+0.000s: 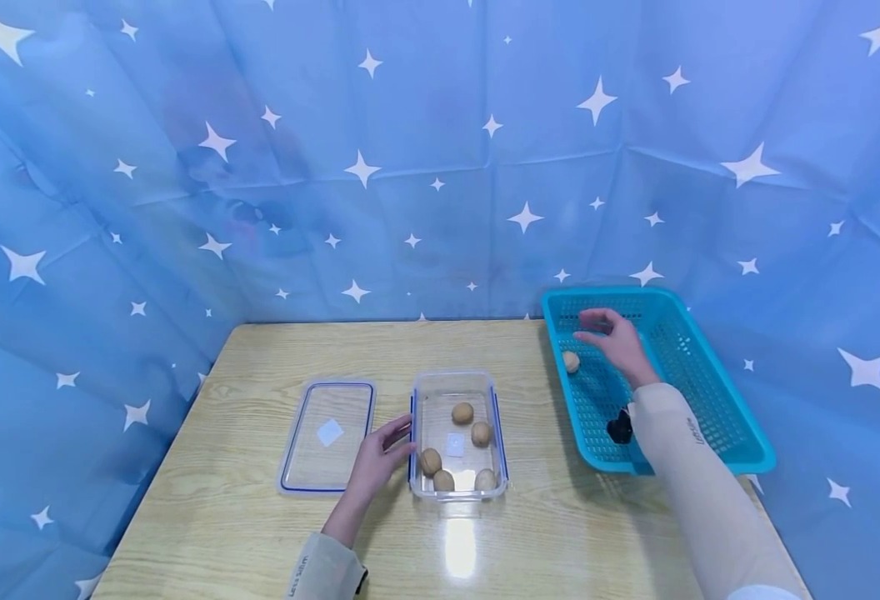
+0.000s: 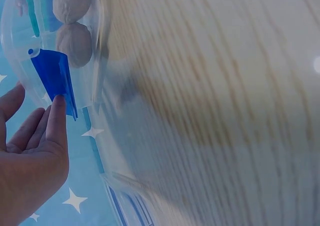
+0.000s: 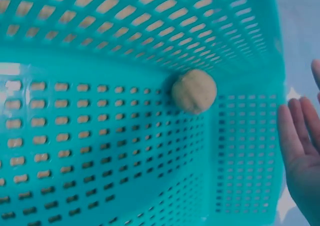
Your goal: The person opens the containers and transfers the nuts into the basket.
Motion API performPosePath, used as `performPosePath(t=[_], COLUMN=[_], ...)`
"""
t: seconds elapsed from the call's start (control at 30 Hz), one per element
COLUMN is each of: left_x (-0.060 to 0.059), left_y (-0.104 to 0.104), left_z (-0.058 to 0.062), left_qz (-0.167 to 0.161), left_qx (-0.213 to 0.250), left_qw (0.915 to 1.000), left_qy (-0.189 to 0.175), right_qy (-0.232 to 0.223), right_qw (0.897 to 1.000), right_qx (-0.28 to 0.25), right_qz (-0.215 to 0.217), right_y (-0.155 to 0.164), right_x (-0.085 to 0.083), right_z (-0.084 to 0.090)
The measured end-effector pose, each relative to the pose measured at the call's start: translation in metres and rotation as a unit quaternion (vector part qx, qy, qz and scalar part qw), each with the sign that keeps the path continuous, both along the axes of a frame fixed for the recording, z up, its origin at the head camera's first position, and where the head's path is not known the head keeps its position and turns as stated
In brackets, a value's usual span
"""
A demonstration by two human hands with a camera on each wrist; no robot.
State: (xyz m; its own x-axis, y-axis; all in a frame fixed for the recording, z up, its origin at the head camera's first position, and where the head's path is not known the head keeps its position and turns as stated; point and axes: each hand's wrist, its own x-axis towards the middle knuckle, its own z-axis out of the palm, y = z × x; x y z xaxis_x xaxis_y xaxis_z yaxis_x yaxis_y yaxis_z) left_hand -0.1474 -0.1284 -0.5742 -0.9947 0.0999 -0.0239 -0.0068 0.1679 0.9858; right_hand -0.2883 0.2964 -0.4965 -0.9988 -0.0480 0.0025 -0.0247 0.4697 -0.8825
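Observation:
A clear plastic box (image 1: 497, 421) with blue clips stands mid-table and holds several walnuts (image 1: 462, 412). My left hand (image 1: 380, 454) rests open against its left side, fingertips touching a blue clip (image 2: 55, 76); two walnuts (image 2: 72, 41) show through the wall. My right hand (image 1: 614, 337) hovers open over the turquoise basket (image 1: 710, 392), holding nothing. One walnut (image 1: 571, 362) lies in the basket near its left wall, just left of that hand. In the right wrist view the walnut (image 3: 194, 91) sits on the mesh floor, with my straight fingers (image 3: 300, 136) at the right edge.
The box's clear lid (image 1: 327, 433) with a blue rim lies flat to the left of the box. The wooden table (image 1: 260, 525) is ringed by a blue star-patterned cloth (image 1: 410, 167). The basket overhangs the table's right edge.

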Motion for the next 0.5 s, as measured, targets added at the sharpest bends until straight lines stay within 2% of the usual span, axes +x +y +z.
performPosePath(t=[0.5], left_x=[0.000], left_y=[0.000], left_z=[-0.002], left_qz=[0.000], left_qx=[-0.012], left_qw=[0.9999], left_qy=[0.002], right_qy=[0.040], right_qw=[0.998], right_qx=[-0.038], right_qz=[0.037], right_y=[-0.027], right_x=[0.002], right_z=[0.024])
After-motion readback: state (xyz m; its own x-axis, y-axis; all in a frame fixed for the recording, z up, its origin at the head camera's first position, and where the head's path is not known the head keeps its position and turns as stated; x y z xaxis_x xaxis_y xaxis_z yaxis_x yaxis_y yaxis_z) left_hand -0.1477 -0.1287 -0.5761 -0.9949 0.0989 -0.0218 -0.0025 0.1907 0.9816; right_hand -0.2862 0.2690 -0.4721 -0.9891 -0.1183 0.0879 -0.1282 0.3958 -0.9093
